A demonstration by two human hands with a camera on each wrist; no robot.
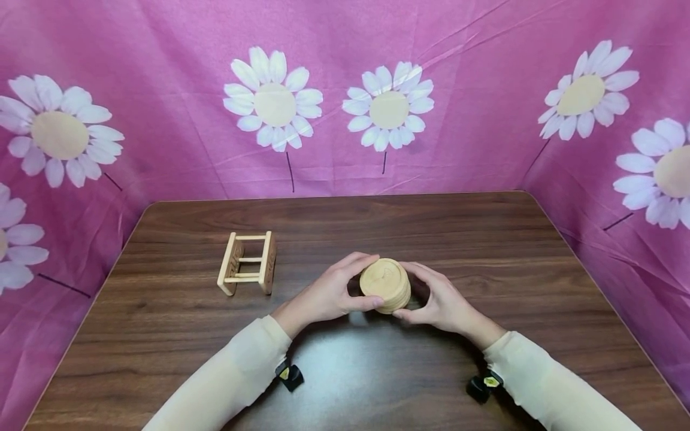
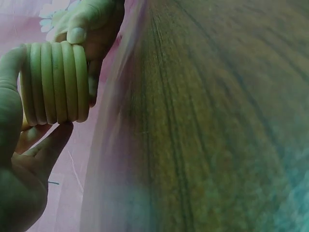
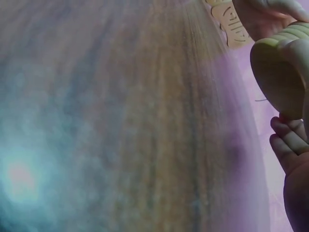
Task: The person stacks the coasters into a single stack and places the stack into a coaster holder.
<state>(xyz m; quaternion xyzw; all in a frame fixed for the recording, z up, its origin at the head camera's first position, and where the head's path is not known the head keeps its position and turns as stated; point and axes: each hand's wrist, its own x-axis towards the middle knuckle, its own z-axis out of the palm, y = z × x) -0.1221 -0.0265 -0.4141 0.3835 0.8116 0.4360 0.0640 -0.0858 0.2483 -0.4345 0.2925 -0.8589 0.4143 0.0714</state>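
Holding a stack (image 1: pixel 385 285) of round wooden coasters w/ both hands, mid-table, just above or on the table (image 1: pixel 377 227) — can't tell which from the head view. Left hand (image 1: pixel 333 294) is curling round the stack's left side, thumb in front, fingers over the far edge. Right hand (image 1: pixel 439 298) is cupping the right side, fingers wrapping it too. So both are gripping the same stack.

Left wrist view is showing the stack (image 2: pixel 54 82) edge-on: about five discs, pressed flush together, thumb (image 2: pixel 9 104) on one end face, and the other hand's fingers (image 2: pixel 79 29) touching the far end.

Rack (image 1: pixel 248 270), a small wooden holder w/ rails, is sitting to the left, well apart from the stack, w/ no coaster in it.

Progress, as I'm judging it: discs are looking gathered & squared up, so that part seems done. Nothing is sitting in the rack yet; if they belong there, that's still left.
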